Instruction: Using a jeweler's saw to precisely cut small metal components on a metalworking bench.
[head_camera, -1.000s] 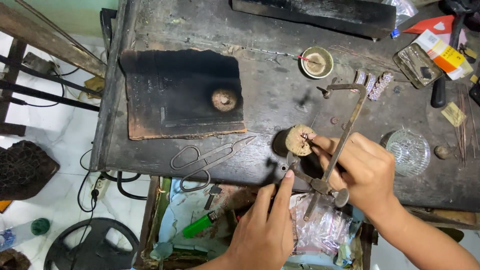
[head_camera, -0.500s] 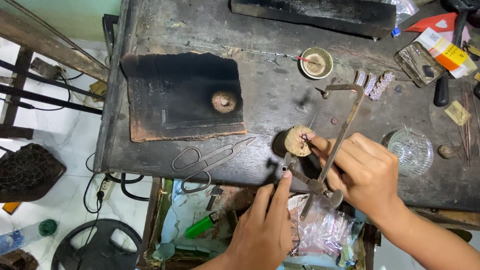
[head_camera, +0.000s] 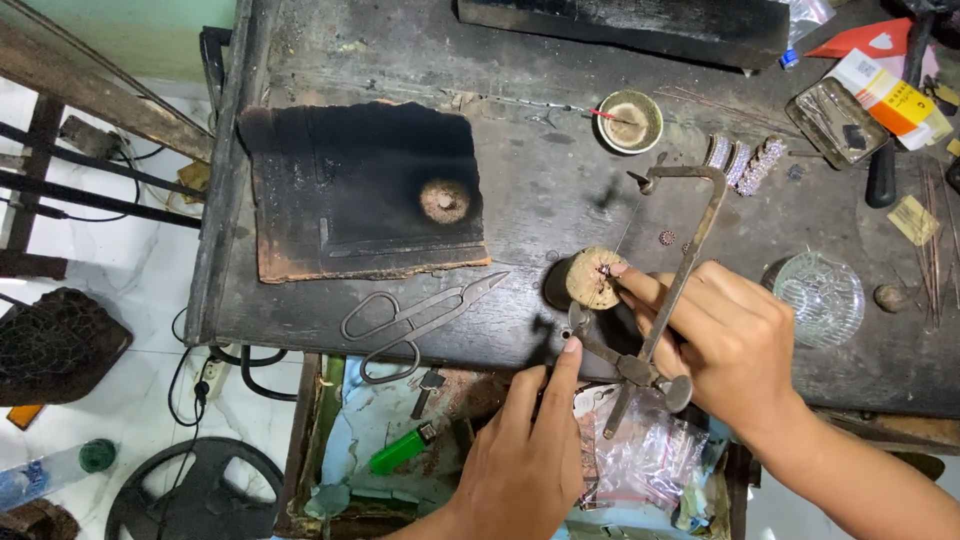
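Observation:
My right hand (head_camera: 735, 345) is closed around a metal jeweller's saw frame (head_camera: 690, 225) that runs slantwise across its fingers. Its fingertips pinch a tiny piece against the end of a round wooden peg (head_camera: 592, 277) at the bench's front edge. My left hand (head_camera: 525, 450) comes up from below the bench. Its index fingertip touches the saw's lower clamp arm (head_camera: 600, 348), the thumb is hidden, and the other fingers are folded.
On the dark workbench (head_camera: 540, 200) lie metal shears (head_camera: 420, 315), a charred block (head_camera: 365, 190) with a small round lump, a little bowl (head_camera: 630, 120), sparkling bands (head_camera: 742, 160), a glass dish (head_camera: 820, 297) and a tin (head_camera: 840, 122). A green lighter (head_camera: 400, 452) lies in the tray below.
Both hands stay at the peg and the saw frame. Only small shifts of the fingers and of the view show.

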